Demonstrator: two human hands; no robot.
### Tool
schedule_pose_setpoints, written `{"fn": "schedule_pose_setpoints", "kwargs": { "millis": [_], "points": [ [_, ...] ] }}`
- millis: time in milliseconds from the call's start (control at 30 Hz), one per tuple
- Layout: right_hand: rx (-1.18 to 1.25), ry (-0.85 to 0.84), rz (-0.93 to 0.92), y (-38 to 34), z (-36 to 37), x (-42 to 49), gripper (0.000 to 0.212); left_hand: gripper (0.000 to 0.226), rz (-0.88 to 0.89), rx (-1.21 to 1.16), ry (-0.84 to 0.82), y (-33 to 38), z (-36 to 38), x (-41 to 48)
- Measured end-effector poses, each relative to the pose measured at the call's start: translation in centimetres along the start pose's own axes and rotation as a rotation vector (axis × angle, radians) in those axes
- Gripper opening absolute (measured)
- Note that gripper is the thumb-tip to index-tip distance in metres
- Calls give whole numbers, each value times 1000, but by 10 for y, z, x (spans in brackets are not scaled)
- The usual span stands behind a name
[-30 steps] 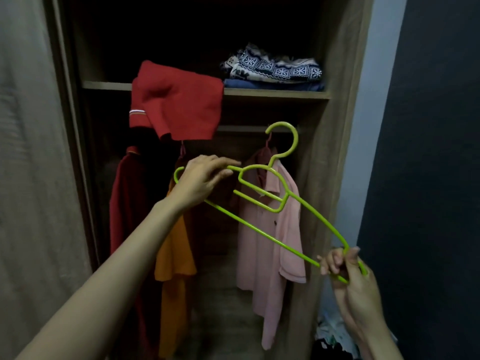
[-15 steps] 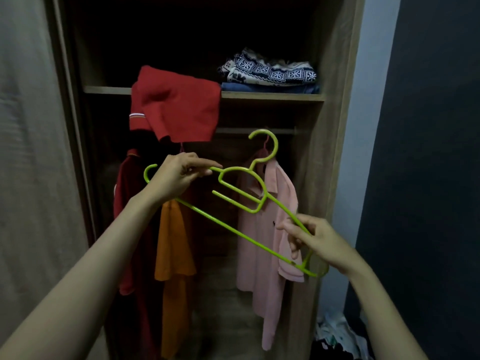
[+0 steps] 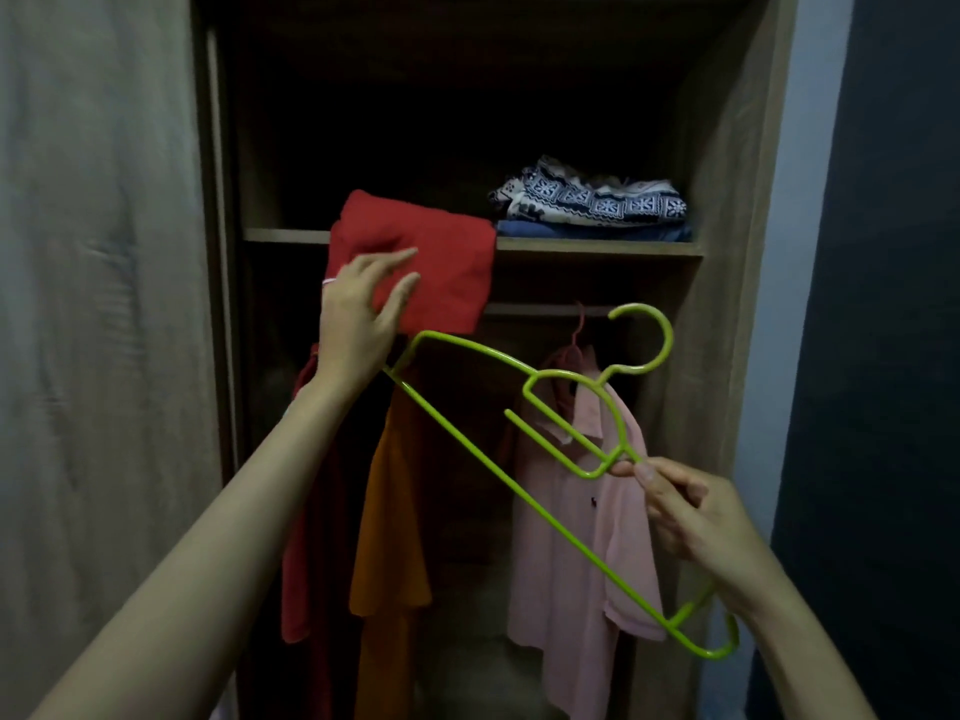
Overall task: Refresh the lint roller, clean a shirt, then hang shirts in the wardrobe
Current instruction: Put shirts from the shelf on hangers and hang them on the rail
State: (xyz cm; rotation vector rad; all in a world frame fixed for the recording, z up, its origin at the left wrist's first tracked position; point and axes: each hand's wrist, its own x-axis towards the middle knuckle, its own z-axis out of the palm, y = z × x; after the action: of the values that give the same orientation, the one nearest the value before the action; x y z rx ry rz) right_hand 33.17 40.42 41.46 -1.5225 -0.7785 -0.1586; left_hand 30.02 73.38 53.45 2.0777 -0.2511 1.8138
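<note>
Two hands were at work in the head view, in front of the open wardrobe (image 3: 737, 148). The right hand (image 3: 696, 517) held the green hanger (image 3: 519, 485) with its grip closed around the sloping arm of the hanger, just below the inner loop. The hanger was tilted, with its hook toward 1 o'clock and its far end down at 5 o'clock.

The left hand (image 3: 363, 314) was at 11 o'clock from the hanger's middle, with its grip wide and the fingers spread. It was in front of the red shirt (image 3: 447, 262), which lay folded on the shelf (image 3: 597, 247) and hung over its edge. I could not tell whether the fingers touched the cloth. The upper left corner of the hanger was just beside the wrist of this hand.

Three shirts already hung below the shelf: a dark red shirt (image 3: 306, 511) at the left, an orange shirt (image 3: 389, 537) in the middle, and a pink shirt (image 3: 582, 537) at the right. Some folded clothes (image 3: 587, 205) lay on the shelf at 1 o'clock.

I judged that the step in hand was the hanging of shirts. The next move probably called for the left hand to take the red shirt down, so that the hanger could go inside its collar.
</note>
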Motion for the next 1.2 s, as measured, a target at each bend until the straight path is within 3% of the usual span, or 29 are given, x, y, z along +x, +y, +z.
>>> {"fn": "schedule_pose_setpoints", "kwargs": {
  "millis": [100, 300, 467, 633, 767, 867, 1033, 1200],
  "points": [
    [-28, 16, 1, -2, 1, 2, 25, 48, -125, 153, 70, -11, 5, 31],
    [-53, 10, -42, 5, 12, 18, 24, 106, -474, 353, -198, -40, 22, 80],
    [-85, -6, -46, 12, 17, 31, 24, 119, -516, 414, -234, -43, 25, 102],
    [-125, -28, -29, 5, 20, 49, 21, 107, -499, 312, -244, -51, 32, 117],
    [-116, -56, -27, -5, 20, 64, 22, 78, -454, 108, -163, -51, 31, 118],
    [-142, -61, -45, -9, 21, 69, 22, 56, -367, 74, -120, -48, 30, 114],
    [-156, -61, -69, -5, 19, 69, 23, 45, -216, 1, -99, -46, 28, 110],
    [-185, -76, -100, -5, 9, 63, 29, 32, -53, -78, 59, -33, 23, 93]
  ]
}}
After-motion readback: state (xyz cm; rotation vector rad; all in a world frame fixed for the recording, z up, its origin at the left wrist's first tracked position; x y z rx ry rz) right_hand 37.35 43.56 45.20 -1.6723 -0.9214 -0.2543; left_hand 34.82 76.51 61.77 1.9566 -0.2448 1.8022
